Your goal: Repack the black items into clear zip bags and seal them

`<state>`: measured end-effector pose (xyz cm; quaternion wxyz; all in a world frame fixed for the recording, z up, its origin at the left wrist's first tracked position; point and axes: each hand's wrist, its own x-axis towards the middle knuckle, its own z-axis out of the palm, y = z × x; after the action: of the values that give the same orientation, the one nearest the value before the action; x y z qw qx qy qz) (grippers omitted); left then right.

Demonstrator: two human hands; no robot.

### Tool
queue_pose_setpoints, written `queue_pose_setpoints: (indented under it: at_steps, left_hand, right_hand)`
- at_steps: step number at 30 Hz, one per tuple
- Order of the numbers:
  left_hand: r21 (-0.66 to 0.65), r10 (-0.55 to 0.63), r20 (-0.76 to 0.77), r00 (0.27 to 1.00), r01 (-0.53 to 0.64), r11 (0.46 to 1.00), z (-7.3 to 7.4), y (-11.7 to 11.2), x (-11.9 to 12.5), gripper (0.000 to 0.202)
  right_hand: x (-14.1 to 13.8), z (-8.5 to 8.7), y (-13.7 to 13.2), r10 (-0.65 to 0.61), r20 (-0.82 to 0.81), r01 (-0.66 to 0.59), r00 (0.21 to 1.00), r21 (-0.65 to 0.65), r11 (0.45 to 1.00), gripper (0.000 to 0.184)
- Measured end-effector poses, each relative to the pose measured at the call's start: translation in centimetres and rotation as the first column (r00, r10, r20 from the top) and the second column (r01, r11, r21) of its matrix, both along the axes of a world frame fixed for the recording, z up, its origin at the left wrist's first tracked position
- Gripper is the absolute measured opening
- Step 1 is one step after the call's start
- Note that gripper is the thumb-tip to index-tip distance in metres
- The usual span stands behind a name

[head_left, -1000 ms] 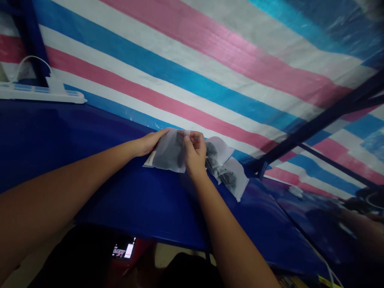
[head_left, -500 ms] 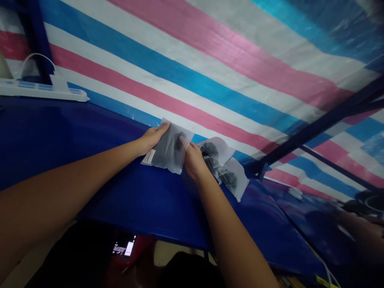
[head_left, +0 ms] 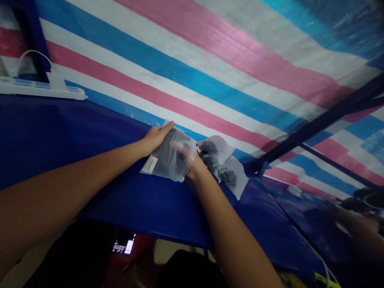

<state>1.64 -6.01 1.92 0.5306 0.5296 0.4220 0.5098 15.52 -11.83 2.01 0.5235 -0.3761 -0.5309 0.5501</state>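
My left hand [head_left: 156,138] is closed on the upper left edge of a frosted plastic zip bag [head_left: 174,170], thumb on top. Something dark and flat lies inside the bag, and a white label [head_left: 150,164] shows at its lower left corner. My right hand [head_left: 193,166] reaches into the bag's open right end. Its fingers show only dimly through the cloudy plastic, so what they hold, if anything, cannot be made out. Just right of that wrist lie more frosted bags [head_left: 235,178] with dark contents.
The blue table [head_left: 120,196] runs along a striped plastic sheet [head_left: 192,84]. A white power strip [head_left: 42,90] sits at the far left. Blue frame bars [head_left: 300,134] cross at the right, near another person's blurred arm [head_left: 360,226]. A lit phone [head_left: 124,244] is below the table edge.
My right hand has gone from gripping the bag's right side to deeper inside its opening. The bag's right end has widened around it. My left hand keeps its hold.
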Motion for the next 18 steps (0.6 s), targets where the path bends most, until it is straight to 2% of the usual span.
queue_pose_setpoints:
  at_steps: [4, 7, 10, 13, 16, 18]
  left_hand:
    - [0.005, 0.094, 0.005, 0.996, -0.094, 0.996, 0.3, 0.0, -0.3, 0.049]
    - [0.045, 0.135, -0.018, 0.991, -0.134, 0.990, -0.1, 0.4, -0.4, 0.040]
    - [0.067, 0.152, -0.031, 0.988, -0.149, 0.986, -0.7, 1.0, -0.4, 0.036]
    - [0.081, 0.174, -0.023, 0.984, -0.172, 0.982, -1.4, 1.7, -0.5, 0.035]
    - [0.084, 0.200, -0.029, 0.979, -0.197, 0.977, -2.1, 2.6, -0.8, 0.036]
    - [0.076, 0.212, -0.041, 0.976, -0.208, 0.975, -2.5, 3.1, -1.1, 0.038]
  right_hand:
    - [-0.3, 0.7, -0.8, 0.058, 0.009, -0.057, 0.998, -0.083, 0.995, 0.033]
    - [-0.5, 0.9, -0.9, 0.038, -0.009, -0.039, 0.999, -0.132, 0.990, 0.031]
    - [-0.5, 0.8, -0.7, 0.024, -0.007, -0.025, 1.000, -0.122, 0.992, 0.029]
    - [-0.2, 0.4, -0.2, -0.034, -0.020, 0.031, 0.999, -0.141, 0.990, 0.030]
    - [0.3, 0.0, 0.4, -0.097, -0.029, 0.087, 0.995, -0.237, 0.968, 0.030]
    - [0.8, -0.2, 0.7, -0.164, 0.034, 0.168, 0.986, -0.207, 0.964, 0.028]
